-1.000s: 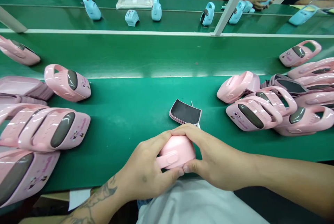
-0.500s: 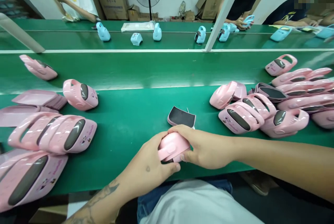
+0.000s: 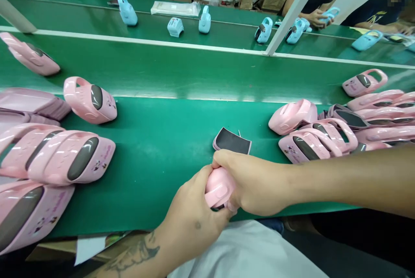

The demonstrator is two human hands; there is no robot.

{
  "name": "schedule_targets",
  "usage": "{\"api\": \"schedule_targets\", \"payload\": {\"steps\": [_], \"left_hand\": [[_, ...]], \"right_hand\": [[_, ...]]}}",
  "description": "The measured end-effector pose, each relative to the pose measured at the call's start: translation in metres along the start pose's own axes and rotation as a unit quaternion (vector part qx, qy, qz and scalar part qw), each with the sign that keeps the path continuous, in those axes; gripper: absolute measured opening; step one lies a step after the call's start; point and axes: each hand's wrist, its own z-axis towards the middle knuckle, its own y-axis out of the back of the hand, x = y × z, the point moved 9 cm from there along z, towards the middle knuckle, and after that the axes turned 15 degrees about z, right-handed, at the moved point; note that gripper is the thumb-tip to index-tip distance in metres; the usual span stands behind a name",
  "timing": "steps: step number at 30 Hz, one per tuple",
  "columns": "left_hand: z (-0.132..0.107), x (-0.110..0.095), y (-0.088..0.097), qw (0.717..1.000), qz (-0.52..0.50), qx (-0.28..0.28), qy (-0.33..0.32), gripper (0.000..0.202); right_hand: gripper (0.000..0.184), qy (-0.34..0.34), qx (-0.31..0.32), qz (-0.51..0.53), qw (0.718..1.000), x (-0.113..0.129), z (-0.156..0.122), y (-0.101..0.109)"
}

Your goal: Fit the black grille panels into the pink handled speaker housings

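A glossy pink plastic housing (image 3: 220,186) is gripped between both my hands close to the table's front edge. My left hand (image 3: 197,211) closes around its left side, thumb at the lower edge. From the right, my right hand (image 3: 254,178) wraps over it, with fingers at the top and the thumb low. Much of the housing is covered by my fingers, though a bit of dark surface shows at its bottom. Just beyond my hands lies a small stack of dark panels with pink edges (image 3: 232,141).
Pink housings with dark windows (image 3: 82,159) crowd the left, beside stacked pale pink panels (image 3: 34,101). More pink housings (image 3: 308,144) fill the right. Past a white rail (image 3: 155,43) stand blue housings (image 3: 127,11), and a co-worker's hands (image 3: 319,18) hold one.
My hands have drawn closer together around the housing, and the right hand now covers more of it. The camera view has tilted and shifted downward.
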Motion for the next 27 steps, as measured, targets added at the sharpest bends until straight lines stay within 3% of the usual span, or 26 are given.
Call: {"api": "schedule_targets", "payload": {"steps": [3, 10, 14, 16, 22, 27], "left_hand": [[-0.001, -0.002, 0.002, 0.999, -0.003, -0.024, -0.023, 0.046], [0.001, -0.003, 0.006, 0.994, 0.033, -0.052, -0.091, 0.039], [0.005, -0.007, 0.013, 0.989, 0.05, -0.078, -0.115, 0.036], [0.008, -0.008, 0.015, 0.99, 0.052, -0.071, -0.109, 0.036], [0.01, 0.002, 0.024, 0.999, 0.025, -0.016, -0.032, 0.051], [0.004, 0.036, 0.028, 0.994, -0.089, -0.066, 0.012, 0.08]], "right_hand": [[0.044, 0.065, -0.031, -0.031, 0.997, 0.004, -0.004, -0.002], [0.053, 0.23, -0.056, -0.024, 0.971, 0.002, -0.016, -0.008], [0.054, 0.3, -0.1, -0.035, 0.948, 0.001, -0.019, -0.01], [0.053, 0.305, -0.117, -0.032, 0.945, 0.0, -0.016, -0.007], [0.063, 0.313, -0.069, -0.004, 0.947, -0.002, -0.008, 0.0], [0.091, 0.341, -0.101, 0.01, 0.935, -0.022, -0.004, -0.005]]}}
